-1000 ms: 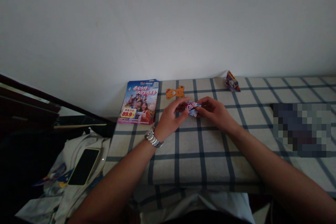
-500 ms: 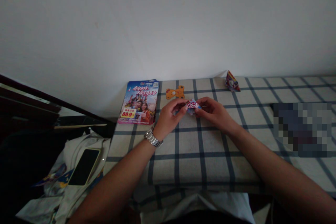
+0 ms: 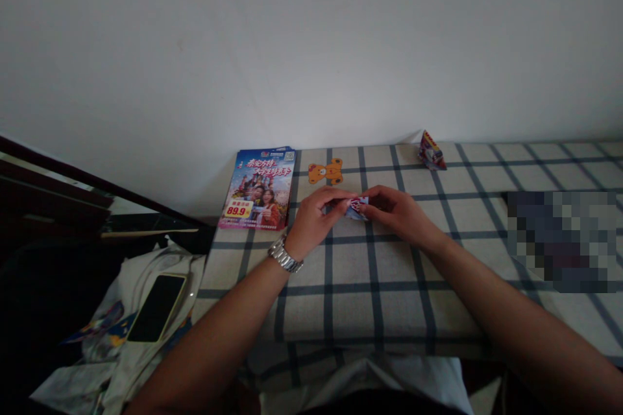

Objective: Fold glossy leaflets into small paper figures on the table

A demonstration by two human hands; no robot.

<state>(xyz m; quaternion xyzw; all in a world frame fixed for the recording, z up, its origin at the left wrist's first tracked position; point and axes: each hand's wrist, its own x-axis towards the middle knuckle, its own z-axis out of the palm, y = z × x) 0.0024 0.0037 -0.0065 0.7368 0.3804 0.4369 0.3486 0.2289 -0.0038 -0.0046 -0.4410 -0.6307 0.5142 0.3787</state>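
Between my fingertips is a small folded piece of printed paper, white, blue and red. My left hand, with a metal watch on its wrist, pinches the paper's left side. My right hand grips its right side with thumb and fingers. Both hands are just above the checked tablecloth, and the fingers cover much of the paper. A brown bear-shaped cutout lies flat beyond my left hand.
A stack of printed flyers lies at the table's left end. A folded paper shape stands by the wall. At right is a blurred-out dark flat thing. Lower left, a phone rests on pale cloth.
The paper in my fingers looks smaller, its peaked top now lower and flatter. My two hands have come slightly closer together. Everything else is in place.
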